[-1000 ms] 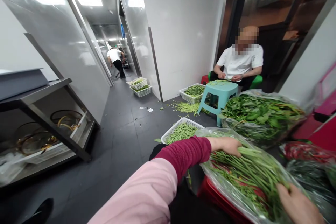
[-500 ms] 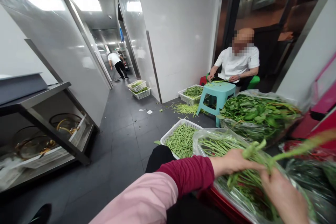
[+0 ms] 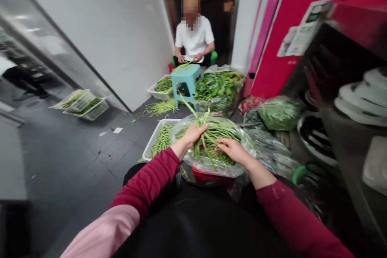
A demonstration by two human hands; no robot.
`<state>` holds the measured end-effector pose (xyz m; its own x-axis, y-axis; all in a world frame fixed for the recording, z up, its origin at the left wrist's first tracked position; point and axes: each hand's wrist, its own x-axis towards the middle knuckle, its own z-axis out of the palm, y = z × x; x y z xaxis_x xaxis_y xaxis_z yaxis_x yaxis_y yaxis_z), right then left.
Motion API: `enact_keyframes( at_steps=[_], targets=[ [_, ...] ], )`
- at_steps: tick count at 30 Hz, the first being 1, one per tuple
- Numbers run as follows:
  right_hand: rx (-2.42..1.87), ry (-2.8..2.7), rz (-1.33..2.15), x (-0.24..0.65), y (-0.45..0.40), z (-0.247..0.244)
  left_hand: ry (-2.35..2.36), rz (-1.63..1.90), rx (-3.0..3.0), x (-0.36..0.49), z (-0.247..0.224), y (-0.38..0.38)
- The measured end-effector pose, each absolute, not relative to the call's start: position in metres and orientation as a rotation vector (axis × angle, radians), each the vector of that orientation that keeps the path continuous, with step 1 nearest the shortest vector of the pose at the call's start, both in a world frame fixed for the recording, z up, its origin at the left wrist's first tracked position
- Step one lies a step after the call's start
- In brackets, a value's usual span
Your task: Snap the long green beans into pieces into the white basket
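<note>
My left hand [image 3: 196, 134] is closed round a bunch of long green stems [image 3: 202, 123], whose tips stick up above the fist. To its right, my right hand [image 3: 231, 148] reaches over the open plastic bag, its fingers apart and near the stems, holding nothing that I can see. Both hands are above the clear bag [image 3: 242, 165] full of long green stems, which rests on a red container [image 3: 211, 177]. Left of the bag is a white basket [image 3: 148, 149] with short cut green pieces [image 3: 161, 140].
Beyond the bag, a person [image 3: 195, 38] in white sits behind a turquoise stool [image 3: 186, 74]. A bag of leafy greens [image 3: 219, 86] stands beside it. White baskets [image 3: 96, 109] lie at left; a metal shelf [image 3: 347, 149] with stacked white items is at right.
The view has swung right. My hands, which were together on a stem, are now apart; the left keeps the stems and the right has opened over the bag.
</note>
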<state>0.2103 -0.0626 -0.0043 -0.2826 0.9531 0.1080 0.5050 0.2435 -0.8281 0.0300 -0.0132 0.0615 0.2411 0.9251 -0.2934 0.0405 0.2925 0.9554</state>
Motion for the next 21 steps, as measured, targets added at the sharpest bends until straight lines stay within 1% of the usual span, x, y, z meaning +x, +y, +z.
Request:
enact_keyframes(
  at_steps=[5,11,13,17,19,21],
  targets=[
    [-1.294,-1.887,1.114,0.223,-0.065,0.003,1.129,0.733,1.197,0.034,0.067,-0.003],
    [-1.397,-1.854,1.174,0.226,-0.069,0.002,1.149,0.714,1.202,0.032,0.07,0.011],
    [-1.438,-1.672,1.258,0.226,-0.067,-0.002,1.174,0.715,1.213,0.032,0.07,0.012],
    [-1.485,-1.127,1.453,0.224,-0.062,-0.015,1.24,0.732,1.357,0.034,0.073,-0.006],
    [-1.606,-1.073,1.386,0.219,-0.059,-0.021,1.253,0.702,1.454,0.038,0.077,-0.022],
    [-1.787,-1.203,1.23,0.214,-0.057,-0.024,1.225,0.664,1.531,0.044,0.084,-0.035]
  ],
)
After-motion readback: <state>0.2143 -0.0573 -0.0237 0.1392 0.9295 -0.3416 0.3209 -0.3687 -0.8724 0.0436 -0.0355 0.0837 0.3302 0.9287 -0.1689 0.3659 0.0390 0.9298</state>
